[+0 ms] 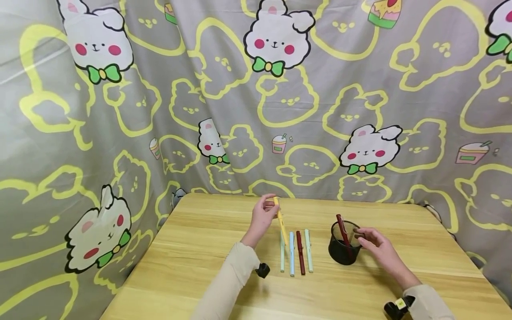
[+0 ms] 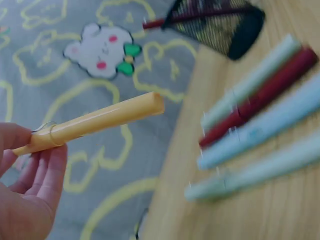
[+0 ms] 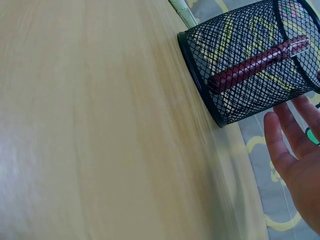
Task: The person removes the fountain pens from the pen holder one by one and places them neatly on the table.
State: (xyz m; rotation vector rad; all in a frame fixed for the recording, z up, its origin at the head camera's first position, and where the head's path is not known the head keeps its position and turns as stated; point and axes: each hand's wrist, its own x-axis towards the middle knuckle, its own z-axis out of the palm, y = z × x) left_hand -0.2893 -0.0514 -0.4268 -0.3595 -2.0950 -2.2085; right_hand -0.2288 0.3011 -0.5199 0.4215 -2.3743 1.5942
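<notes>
My left hand [image 1: 264, 215] pinches a yellow pen [image 1: 282, 224] near its upper end, with the pen's lower end slanting down over a row of pens. That row lies on the table: a pale green pen [image 1: 282, 262], a light blue pen [image 1: 292, 258], a dark red pen [image 1: 301, 255] and another pale green pen [image 1: 308, 252]. To their right stands a black mesh pen holder [image 3: 235, 45] with a dark red pen [image 3: 250, 69] leaning inside. Beside the holder is my right hand [image 1: 380, 250], fingers loosely bent at its side; whether they touch it I cannot tell.
The wooden table [image 1: 180, 249] reaches back to a grey curtain [image 1: 240, 111] printed with yellow outlines and white rabbits. More of this curtain hangs along the left side. A black wrist device [image 1: 262, 270] sits below the left forearm, another [image 1: 398, 307] at the right cuff.
</notes>
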